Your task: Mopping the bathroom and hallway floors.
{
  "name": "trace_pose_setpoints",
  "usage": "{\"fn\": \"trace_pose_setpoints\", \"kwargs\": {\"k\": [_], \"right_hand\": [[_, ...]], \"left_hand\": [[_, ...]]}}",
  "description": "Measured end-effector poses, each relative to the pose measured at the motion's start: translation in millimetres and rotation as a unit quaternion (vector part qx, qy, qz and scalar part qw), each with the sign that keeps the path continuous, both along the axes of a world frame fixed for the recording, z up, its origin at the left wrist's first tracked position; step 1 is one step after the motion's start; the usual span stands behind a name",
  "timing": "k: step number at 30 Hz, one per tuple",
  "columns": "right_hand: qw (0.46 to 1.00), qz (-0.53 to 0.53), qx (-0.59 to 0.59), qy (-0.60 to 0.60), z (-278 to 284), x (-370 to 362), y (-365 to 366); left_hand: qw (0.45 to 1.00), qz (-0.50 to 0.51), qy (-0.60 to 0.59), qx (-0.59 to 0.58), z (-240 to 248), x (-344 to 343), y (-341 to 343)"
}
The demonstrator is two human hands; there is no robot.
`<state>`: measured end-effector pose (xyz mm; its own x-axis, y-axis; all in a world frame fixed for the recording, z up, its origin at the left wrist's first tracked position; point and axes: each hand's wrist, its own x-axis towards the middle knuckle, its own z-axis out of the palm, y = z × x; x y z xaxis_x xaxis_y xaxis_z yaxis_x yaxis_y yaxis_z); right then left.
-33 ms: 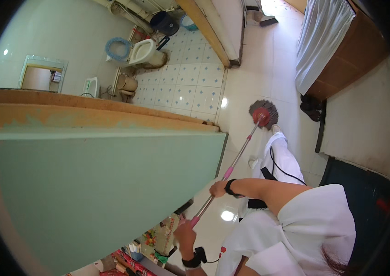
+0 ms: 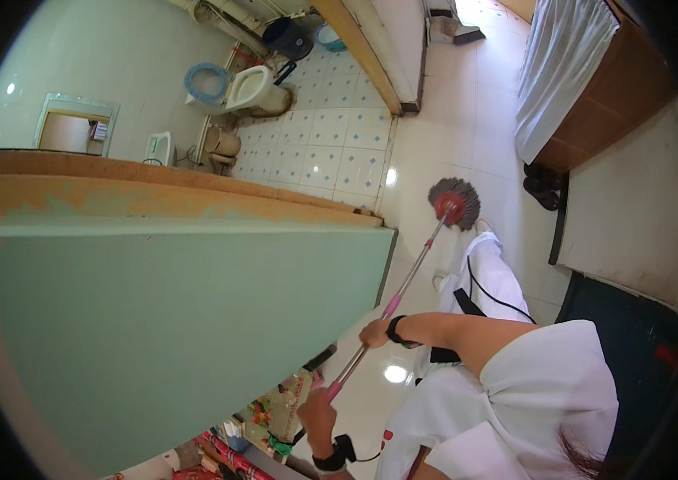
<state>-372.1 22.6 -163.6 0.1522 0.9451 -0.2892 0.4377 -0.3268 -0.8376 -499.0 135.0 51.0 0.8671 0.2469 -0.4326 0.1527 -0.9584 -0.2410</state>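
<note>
Mop head nudged left; left hand, right hand: grip closed round pole (red marks on white top).

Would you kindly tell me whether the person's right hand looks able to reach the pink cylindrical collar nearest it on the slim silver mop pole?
Probably yes: the right hand grips the mop pole just short of the pink collar, and nothing visible lies between them.

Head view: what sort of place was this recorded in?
Probably a home, in a hallway beside a bathroom. The toilet shows past the doorway; a white curtain and what look like dark shoes are on the right.
</note>
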Motion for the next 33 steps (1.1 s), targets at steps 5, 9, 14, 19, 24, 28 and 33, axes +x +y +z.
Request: {"fn": "trace_pose_setpoints", "kwargs": {"k": [5, 9, 14, 19, 24, 28, 33], "right_hand": [[0.994, 0.082, 0.075, -0.010, 41.5, -19.8, 37.9], [0.994, 0.093, 0.033, -0.051, 33.5, -11.9, 22.3], [0.997, 0.029, 0.014, -0.068, 3.4, 15.8, -18.7], [0.994, -0.077, -0.039, -0.063, -23.5, 87.7, -101.2], [0.940, -0.271, -0.060, -0.199, -46.6, 160.3, -205.5], [0.899, -0.325, -0.128, -0.263, -65.5, 215.2, -289.1], [0.901, -0.301, -0.160, -0.267, -53.8, 226.5, -338.4]], "left_hand": [[0.998, 0.046, 0.004, 0.034, 41.1, -32.0, 19.5], [0.993, 0.069, 0.002, 0.092, 25.0, -26.8, -5.0], [0.995, 0.064, -0.023, 0.071, -2.4, 0.1, -49.9], [0.998, -0.031, -0.051, 0.011, -41.0, 65.8, -115.2], [0.995, -0.060, -0.037, -0.076, -78.4, 158.9, -215.1], [0.983, -0.083, -0.074, -0.143, -107.2, 217.9, -297.0], [0.979, -0.118, -0.082, -0.147, -123.4, 230.8, -324.3]]}}
